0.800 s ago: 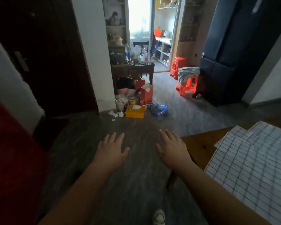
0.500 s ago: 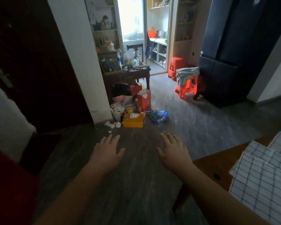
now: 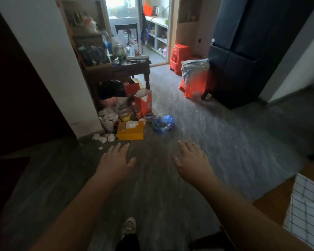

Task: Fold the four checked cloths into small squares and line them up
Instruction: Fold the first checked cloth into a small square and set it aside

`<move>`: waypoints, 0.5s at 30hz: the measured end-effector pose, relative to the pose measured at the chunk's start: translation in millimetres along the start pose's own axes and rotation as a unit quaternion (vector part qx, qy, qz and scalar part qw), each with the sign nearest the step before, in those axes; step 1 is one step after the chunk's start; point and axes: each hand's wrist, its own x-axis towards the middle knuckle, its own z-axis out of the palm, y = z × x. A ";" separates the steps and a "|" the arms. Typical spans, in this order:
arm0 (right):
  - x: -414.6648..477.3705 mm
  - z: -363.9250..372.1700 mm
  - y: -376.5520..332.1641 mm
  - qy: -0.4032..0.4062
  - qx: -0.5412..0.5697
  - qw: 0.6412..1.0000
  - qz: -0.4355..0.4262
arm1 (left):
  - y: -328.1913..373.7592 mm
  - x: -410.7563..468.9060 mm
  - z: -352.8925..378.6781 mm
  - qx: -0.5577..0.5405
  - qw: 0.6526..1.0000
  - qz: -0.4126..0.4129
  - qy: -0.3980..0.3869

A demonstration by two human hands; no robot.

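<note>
Checked white-and-blue fabric cloths [image 3: 304, 211] are lying flat on the brown wooden table [image 3: 272, 201] at the far right edge, untouched. The left hand [image 3: 114, 160] and right hand [image 3: 190, 158] are hovering over the dark floor, fingers spread, holding nothing. Turning right and taking one cloth by its corners seems the best start. Compared with earlier, the cloths are slipping further out of view.

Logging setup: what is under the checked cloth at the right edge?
A brown wooden table shows beside the checked cloth, which lies on it. Whether more cloths lie beneath is hidden.
</note>
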 end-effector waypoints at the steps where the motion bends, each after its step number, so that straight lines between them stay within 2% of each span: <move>1: 18.3 3.3 -4.1 0.006 0.000 1.000 0.009 | -2.2 23.7 -2.7 0.001 1.000 0.012 -0.003; 8: 114.5 1.1 -24.5 0.016 0.011 0.993 0.114 | 2.6 178.5 -34.6 0.043 0.989 0.139 -0.034; 15: 142.0 -14.8 8.8 0.025 0.061 0.967 0.247 | 87.6 260.1 -33.0 0.066 0.947 0.301 -0.088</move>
